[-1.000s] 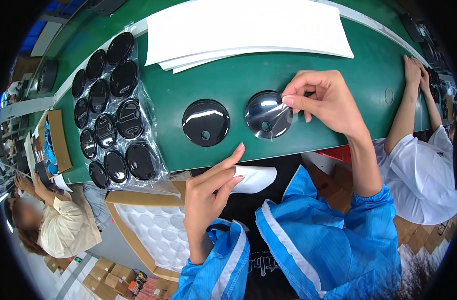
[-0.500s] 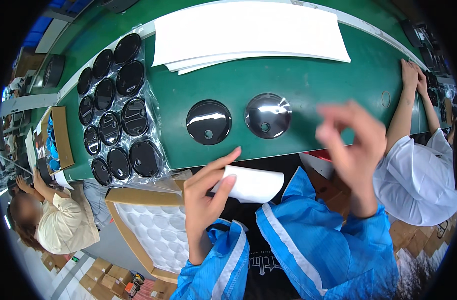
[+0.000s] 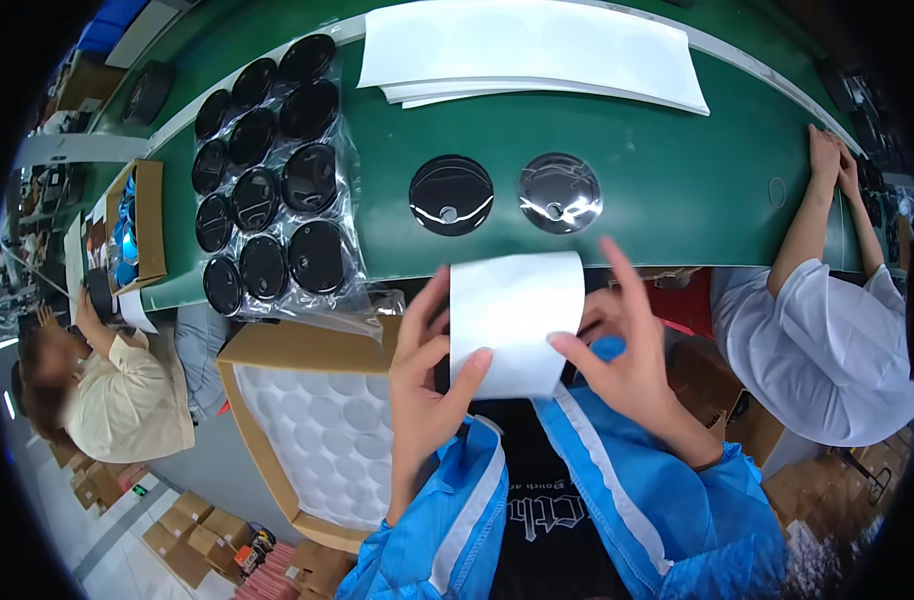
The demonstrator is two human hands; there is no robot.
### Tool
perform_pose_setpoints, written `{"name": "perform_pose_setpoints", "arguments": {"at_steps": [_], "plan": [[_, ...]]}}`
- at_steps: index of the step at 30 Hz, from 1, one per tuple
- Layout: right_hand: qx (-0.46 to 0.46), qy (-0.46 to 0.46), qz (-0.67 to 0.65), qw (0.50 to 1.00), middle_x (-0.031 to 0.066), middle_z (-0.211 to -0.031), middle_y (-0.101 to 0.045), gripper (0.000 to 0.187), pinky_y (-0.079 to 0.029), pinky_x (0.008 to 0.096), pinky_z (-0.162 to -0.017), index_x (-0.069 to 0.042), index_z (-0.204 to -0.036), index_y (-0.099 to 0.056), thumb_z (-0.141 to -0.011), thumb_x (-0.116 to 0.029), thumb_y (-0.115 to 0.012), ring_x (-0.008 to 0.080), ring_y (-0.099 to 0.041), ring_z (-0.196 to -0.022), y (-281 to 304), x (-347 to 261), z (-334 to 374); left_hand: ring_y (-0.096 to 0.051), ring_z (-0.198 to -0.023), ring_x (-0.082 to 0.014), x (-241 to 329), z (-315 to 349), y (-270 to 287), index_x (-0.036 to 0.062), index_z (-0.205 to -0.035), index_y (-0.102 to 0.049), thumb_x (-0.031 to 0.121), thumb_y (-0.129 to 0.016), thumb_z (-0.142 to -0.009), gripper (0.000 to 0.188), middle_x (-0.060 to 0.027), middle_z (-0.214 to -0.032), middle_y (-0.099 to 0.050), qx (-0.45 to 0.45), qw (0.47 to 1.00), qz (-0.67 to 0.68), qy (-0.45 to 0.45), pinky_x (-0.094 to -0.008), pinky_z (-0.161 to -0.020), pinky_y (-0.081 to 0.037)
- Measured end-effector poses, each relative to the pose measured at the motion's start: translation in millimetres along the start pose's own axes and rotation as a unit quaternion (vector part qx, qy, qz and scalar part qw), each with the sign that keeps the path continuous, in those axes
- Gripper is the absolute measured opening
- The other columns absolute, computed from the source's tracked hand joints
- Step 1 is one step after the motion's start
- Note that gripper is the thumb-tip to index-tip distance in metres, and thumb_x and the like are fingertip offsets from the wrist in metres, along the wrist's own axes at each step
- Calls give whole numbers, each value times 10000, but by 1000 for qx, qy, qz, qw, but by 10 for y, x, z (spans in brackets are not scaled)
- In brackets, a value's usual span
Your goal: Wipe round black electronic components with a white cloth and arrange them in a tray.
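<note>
A curled white sheet (image 3: 515,325) is held up in front of my body, just off the table's near edge. My left hand (image 3: 427,385) grips its left side, thumb on the face towards me and fingers behind. At its right edge, my right hand (image 3: 629,365) pinches with the thumb in front; the index finger stretches upward and the other fingers are partly hidden. Beyond the sheet, two round covers lie side by side on the table: a glossy black cover (image 3: 452,190) and a greyer, shinier cover (image 3: 562,185). Each has a small hole near its lower rim.
On the green table (image 3: 667,200), bagged black covers (image 3: 255,200) lie in rows at left, and stacked white sheets (image 3: 537,50) at the back. A carton (image 3: 322,525) with a white dimpled tray sits below left. Co-workers sit left and right; a rubber band (image 3: 776,192) lies near the right one.
My right hand has come in from the right to the sheet's right edge. The sheet has turned to show its broad face. The view has shifted, so the table appears higher.
</note>
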State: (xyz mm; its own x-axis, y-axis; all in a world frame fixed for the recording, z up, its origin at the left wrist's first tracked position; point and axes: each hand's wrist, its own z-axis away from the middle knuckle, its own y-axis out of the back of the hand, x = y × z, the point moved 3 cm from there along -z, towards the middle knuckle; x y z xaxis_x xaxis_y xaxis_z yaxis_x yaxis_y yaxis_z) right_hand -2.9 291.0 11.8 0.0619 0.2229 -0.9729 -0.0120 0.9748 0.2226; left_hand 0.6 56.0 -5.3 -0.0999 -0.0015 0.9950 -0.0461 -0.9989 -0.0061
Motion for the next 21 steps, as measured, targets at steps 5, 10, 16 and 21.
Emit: {"name": "perform_pose_setpoints", "arguments": {"at_steps": [5,10,16,21], "plan": [[-68,351,271,894,117,-1041,-733,566,-635,373,-778,8,-1357,-718,-820,-81,-873,247,-741,-899,5,-611,0,-585,-1379,-338,148,144,88,-40,-1011,-819,102,-806,-914,172,-233,-1609,-490,25,978,-192,-78,-494,-1203,-424],[-224,347,179,893,110,-1039,-749,395,-657,375,-783,39,-1134,-785,-760,-72,-844,257,-754,-919,-284,-305,-160,-694,-1189,-289,144,131,139,-34,-974,-833,95,-807,-908,148,-202,-1308,-714,-38,973,-139,-179,-453,-1107,-498],[-122,497,277,813,116,-1015,-747,315,-661,363,-743,30,-1062,-788,-758,-50,-769,270,-758,-905,-355,-325,-265,-754,-967,-207,87,79,127,-47,-1001,-826,23,-805,-916,112,-138,-1092,-803,-29,995,-72,-69,-336,-863,-594],[-121,512,242,816,120,-994,-750,300,-652,355,-733,14,-1013,-795,-721,-55,-791,275,-760,-896,-330,-302,-471,-734,-952,-160,62,-58,102,-63,-1033,-814,22,-762,-968,118,-152,-1106,-799,22,999,-8,23,-273,-775,-581]]}}
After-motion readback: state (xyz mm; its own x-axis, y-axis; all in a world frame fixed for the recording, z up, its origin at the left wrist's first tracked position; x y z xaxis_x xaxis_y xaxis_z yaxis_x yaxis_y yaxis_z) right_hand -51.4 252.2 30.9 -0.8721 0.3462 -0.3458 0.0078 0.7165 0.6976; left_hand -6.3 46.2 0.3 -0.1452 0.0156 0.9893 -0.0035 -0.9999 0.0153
